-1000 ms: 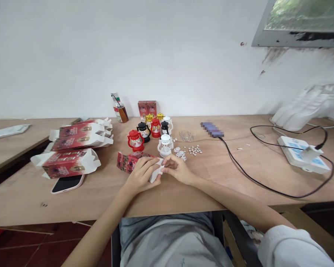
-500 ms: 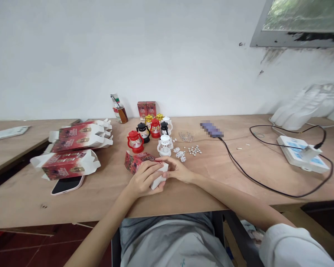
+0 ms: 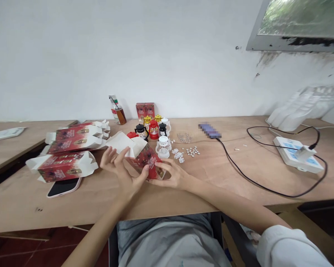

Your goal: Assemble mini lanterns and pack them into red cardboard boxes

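My right hand point(image 3: 174, 174) grips a red printed cardboard box point(image 3: 149, 157) by its lower right end. The box is tilted, and its white end flaps point(image 3: 128, 142) stand open toward the upper left. My left hand point(image 3: 122, 174) is beside the flaps with its fingers spread, its thumb against the front of the box. Just behind the box are several small toy lanterns: a white lantern point(image 3: 163, 147), a black lantern point(image 3: 141, 131), a red lantern point(image 3: 153, 129) and a gold lantern point(image 3: 147, 121) among them. Another red lantern point(image 3: 132, 134) is mostly hidden by the flaps.
Open red boxes point(image 3: 69, 139) lie at left, one over a phone point(image 3: 64, 187). Button cells point(image 3: 193, 151), white plastic pieces point(image 3: 178, 155) and metal wire pieces point(image 3: 185, 138) lie right of the lanterns. A bottle point(image 3: 118, 115), closed boxes point(image 3: 145, 110), cable point(image 3: 239, 170) and power strip point(image 3: 292, 152) are around.
The box has turned, so its open flaps now rise at the upper left instead of its white end facing me. My left hand has come off it leftward and spread its fingers.
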`<state>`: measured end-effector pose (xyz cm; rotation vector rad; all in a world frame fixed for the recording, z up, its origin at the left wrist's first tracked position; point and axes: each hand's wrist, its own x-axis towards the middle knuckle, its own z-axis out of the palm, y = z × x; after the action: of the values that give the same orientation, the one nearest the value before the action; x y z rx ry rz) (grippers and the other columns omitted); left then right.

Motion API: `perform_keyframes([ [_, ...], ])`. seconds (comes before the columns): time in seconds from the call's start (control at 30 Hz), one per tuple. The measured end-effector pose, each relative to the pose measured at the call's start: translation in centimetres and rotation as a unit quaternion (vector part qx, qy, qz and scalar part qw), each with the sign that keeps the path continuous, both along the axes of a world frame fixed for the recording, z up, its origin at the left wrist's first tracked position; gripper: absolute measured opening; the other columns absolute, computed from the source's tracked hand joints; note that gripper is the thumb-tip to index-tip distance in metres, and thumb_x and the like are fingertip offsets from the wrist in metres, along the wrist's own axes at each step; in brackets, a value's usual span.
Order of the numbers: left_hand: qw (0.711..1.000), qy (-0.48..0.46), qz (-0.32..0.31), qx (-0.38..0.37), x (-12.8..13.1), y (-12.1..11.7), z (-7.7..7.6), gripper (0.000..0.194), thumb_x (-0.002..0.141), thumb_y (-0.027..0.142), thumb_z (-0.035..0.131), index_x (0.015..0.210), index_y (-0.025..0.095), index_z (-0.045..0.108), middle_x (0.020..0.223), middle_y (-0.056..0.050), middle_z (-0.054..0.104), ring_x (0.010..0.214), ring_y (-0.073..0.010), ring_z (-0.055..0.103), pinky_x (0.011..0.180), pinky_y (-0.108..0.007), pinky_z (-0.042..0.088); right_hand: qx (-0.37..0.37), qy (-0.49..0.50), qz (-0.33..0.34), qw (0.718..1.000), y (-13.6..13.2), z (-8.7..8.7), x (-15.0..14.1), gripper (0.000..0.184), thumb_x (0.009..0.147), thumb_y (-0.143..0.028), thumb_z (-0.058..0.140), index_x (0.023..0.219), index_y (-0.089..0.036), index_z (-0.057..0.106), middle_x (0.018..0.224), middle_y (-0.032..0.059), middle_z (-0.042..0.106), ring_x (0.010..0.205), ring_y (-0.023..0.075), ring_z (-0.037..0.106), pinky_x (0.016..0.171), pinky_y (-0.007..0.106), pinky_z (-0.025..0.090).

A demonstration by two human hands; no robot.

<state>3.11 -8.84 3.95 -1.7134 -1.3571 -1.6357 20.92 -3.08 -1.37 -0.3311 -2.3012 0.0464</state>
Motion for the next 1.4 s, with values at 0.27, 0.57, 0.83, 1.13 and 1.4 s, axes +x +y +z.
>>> perform_keyframes([
  [0.27,0.985,-0.044,-0.067,-0.155,0.5,0.0,1.5,0.062,0.075,0.04,0.067,0.129,0.023,0.042,0.12,-0.01,0.048,0.106,-0.0259,0.054,0.09,-0.044,0.047,-0.053,0.011,0.001,0.999,0.1,0.6,-0.3,0.028,0.08,-0.015,0.064,0.094,-0.039,0.068,0.106,0.0033,0.061,0.11,0.0208,0.054,0.102,0.047,0.045],
  [0.57,0.937,-0.018,-0.115,-0.329,-2.0,0.8,1.5,0.088,0.065,0.048,0.072,0.132,0.02,0.021,0.096,-0.005,0.058,0.079,-0.0216,0.065,0.068,-0.034,0.052,0.048,0.141,-0.095,0.984,1.2,0.3,1.1,0.046,0.084,-0.024,0.058,0.127,-0.03,0.042,0.134,0.0112,0.034,0.125,0.0246,0.044,0.097,0.047,0.048],
  [0.83,0.923,0.011,-0.166,-0.347,-2.3,1.7,0.2,0.079,0.069,0.048,0.066,0.13,0.018,0.025,0.088,-0.003,0.06,0.078,-0.0215,0.065,0.073,-0.037,0.052,-0.138,0.153,-0.14,0.969,5.5,1.6,1.9,0.07,0.085,-0.033,0.058,0.142,-0.028,0.018,0.143,0.0141,0.032,0.136,0.0265,0.032,0.107,0.051,0.035],
  [1.13,0.939,-0.009,-0.183,-0.291,-2.2,2.1,-1.0,0.079,0.066,0.043,0.07,0.127,0.022,0.025,0.103,-0.006,0.057,0.086,-0.0201,0.065,0.075,-0.037,0.053,-0.237,-0.004,-0.008,0.972,8.3,5.1,1.3,0.062,0.077,-0.028,0.064,0.135,-0.027,0.041,0.139,0.0061,0.048,0.127,0.0233,0.046,0.106,0.042,0.034],
  [1.4,0.937,-0.02,-0.184,-0.297,-1.4,5.0,-1.4,0.083,0.065,0.043,0.072,0.126,0.02,0.021,0.121,-0.014,0.048,0.106,-0.0273,0.059,0.085,-0.043,0.052,-0.227,0.139,-0.09,0.96,8.2,5.5,2.9,0.055,0.076,-0.035,0.064,0.127,-0.025,0.047,0.123,0.0068,0.057,0.109,0.022,0.055,0.094,0.039,0.044],
])
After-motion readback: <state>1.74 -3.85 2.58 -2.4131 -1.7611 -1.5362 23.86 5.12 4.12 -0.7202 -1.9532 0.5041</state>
